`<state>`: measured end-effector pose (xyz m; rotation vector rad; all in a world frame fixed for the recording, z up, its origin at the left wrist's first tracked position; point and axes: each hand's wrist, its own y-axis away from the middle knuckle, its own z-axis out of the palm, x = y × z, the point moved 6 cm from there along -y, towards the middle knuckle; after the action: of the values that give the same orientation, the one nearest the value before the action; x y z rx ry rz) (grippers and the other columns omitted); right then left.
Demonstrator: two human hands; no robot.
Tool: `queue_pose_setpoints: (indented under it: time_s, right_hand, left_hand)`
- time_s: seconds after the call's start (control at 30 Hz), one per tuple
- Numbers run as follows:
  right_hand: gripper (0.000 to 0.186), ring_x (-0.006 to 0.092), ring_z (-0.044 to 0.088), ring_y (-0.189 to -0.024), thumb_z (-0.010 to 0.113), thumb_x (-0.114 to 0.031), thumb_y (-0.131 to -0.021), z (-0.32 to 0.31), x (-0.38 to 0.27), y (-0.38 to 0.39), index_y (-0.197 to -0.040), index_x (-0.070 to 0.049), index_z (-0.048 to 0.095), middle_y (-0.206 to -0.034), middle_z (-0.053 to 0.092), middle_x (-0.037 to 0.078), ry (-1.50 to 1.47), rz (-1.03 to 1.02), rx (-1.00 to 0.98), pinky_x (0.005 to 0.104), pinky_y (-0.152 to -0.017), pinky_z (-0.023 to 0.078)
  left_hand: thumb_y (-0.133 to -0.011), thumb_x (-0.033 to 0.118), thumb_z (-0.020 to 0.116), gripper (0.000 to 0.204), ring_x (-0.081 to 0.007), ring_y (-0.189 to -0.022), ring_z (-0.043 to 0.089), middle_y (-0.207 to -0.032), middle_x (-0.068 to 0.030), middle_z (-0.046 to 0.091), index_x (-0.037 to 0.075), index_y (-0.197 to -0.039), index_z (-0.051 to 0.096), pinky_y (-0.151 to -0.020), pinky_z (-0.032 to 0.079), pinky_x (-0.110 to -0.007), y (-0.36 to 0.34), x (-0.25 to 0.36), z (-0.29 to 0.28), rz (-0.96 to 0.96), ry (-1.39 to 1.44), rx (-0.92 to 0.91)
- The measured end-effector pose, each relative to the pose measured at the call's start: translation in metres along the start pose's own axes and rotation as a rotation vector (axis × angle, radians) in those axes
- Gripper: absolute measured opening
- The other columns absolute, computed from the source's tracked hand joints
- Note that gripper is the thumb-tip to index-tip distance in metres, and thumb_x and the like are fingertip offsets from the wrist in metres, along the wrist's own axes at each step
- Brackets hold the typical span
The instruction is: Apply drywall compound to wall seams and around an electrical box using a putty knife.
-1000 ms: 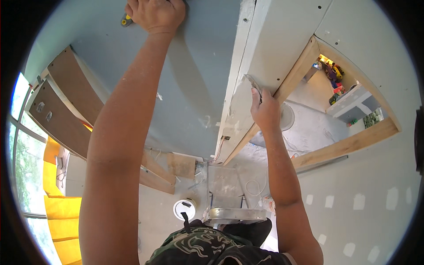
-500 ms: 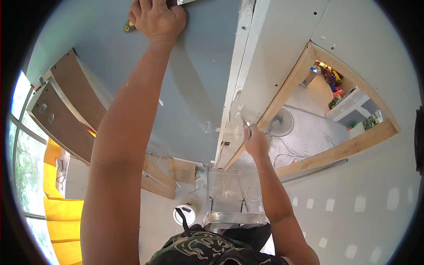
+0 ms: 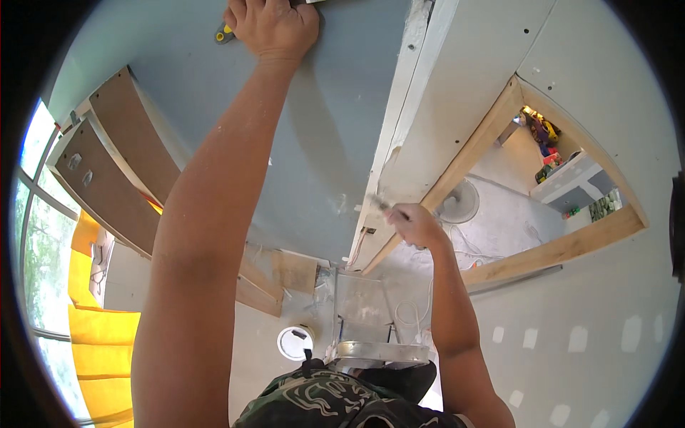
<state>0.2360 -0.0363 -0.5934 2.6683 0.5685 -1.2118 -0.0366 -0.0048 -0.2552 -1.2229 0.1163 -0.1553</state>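
Observation:
My left hand (image 3: 277, 30) is raised at the top against the blue-grey wall panel (image 3: 300, 185). Its fingers are closed round a tool, seemingly a putty knife (image 3: 224, 33), whose grey-and-yellow handle end sticks out on the left; most of its blade is beyond the upper edge. Lower down, my right hand (image 3: 415, 227) grips a small putty knife (image 3: 382, 205), slightly blurred. Its blade points up-left and lies at the white-coated corner strip (image 3: 389, 135), which runs between the blue-grey panel and the pale plasterboard (image 3: 457, 85). Whether the blade presses on the surface I cannot tell.
A wood-framed opening (image 3: 556, 257) on the right shows a fan (image 3: 458, 202) and cables on the floor beyond. Below me stand a metal ladder (image 3: 382, 351) and a white bucket (image 3: 295, 344). Brown boards (image 3: 107, 182) stand at the left, by yellow cloth (image 3: 103, 342) and windows.
My right hand has shifted slightly down, and its knife blade has swung left toward the corner strip. The whole view has shifted a little; my left hand keeps its grip.

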Motion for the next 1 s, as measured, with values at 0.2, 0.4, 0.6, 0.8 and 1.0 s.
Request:
queue_pose_setpoints:
  time_s: [0.2, 0.4, 0.6, 0.8, 1.0]
  right_hand:
    - [0.044, 0.0364, 0.056, -0.058, 0.062, -0.04, -0.102, -0.002, -0.011, 0.01, -0.086, 0.0, 0.059, -0.066, 0.057, 0.021, -0.1, 0.135, 0.006, 0.0426, -0.059, 0.047]
    - [0.035, 0.043, 0.062, -0.068, 0.058, -0.031, -0.105, -0.027, -0.028, 0.004, -0.088, 0.0, 0.058, -0.07, 0.061, 0.023, 0.012, -0.013, 0.445, 0.0445, -0.062, 0.047]
    - [0.031, 0.0488, 0.06, -0.067, 0.059, -0.029, -0.104, -0.044, -0.048, -0.01, -0.09, -0.001, 0.056, -0.071, 0.061, 0.025, 0.136, -0.133, 0.657, 0.0493, -0.058, 0.046]
    - [0.029, 0.0494, 0.061, -0.068, 0.061, -0.026, -0.102, -0.039, -0.041, -0.019, -0.087, -0.002, 0.055, -0.07, 0.062, 0.025, 0.28, -0.185, 0.756, 0.0521, -0.058, 0.046]
    - [0.027, 0.0496, 0.064, -0.071, 0.063, -0.027, -0.1, -0.003, 0.001, -0.014, -0.089, -0.003, 0.056, -0.072, 0.065, 0.024, 0.216, -0.18, 0.754, 0.0558, -0.063, 0.049]
  left_hand:
    - [-0.077, -0.002, 0.054, 0.054, -0.0332, -0.109, 0.062, -0.125, -0.0093, 0.069, 0.016, -0.124, 0.072, -0.097, 0.044, -0.043, -0.004, 0.001, -0.006, 0.028, -0.007, 0.019]
    - [-0.078, 0.001, 0.055, 0.054, -0.0328, -0.111, 0.062, -0.127, -0.0095, 0.068, 0.017, -0.127, 0.071, -0.098, 0.043, -0.044, 0.0, 0.0, -0.001, 0.01, 0.012, 0.011]
    - [-0.078, 0.002, 0.053, 0.056, -0.0329, -0.114, 0.06, -0.13, -0.0099, 0.066, 0.017, -0.129, 0.07, -0.101, 0.042, -0.044, 0.002, -0.004, 0.0, -0.005, 0.01, -0.025]
    - [-0.074, 0.002, 0.049, 0.063, -0.0347, -0.116, 0.059, -0.134, -0.0114, 0.064, 0.017, -0.132, 0.068, -0.104, 0.04, -0.045, 0.004, -0.005, 0.003, 0.003, 0.014, -0.045]
    - [-0.075, 0.003, 0.05, 0.061, -0.0339, -0.115, 0.059, -0.131, -0.0097, 0.066, 0.017, -0.132, 0.068, -0.102, 0.041, -0.045, 0.001, -0.007, 0.004, -0.01, 0.02, -0.033]
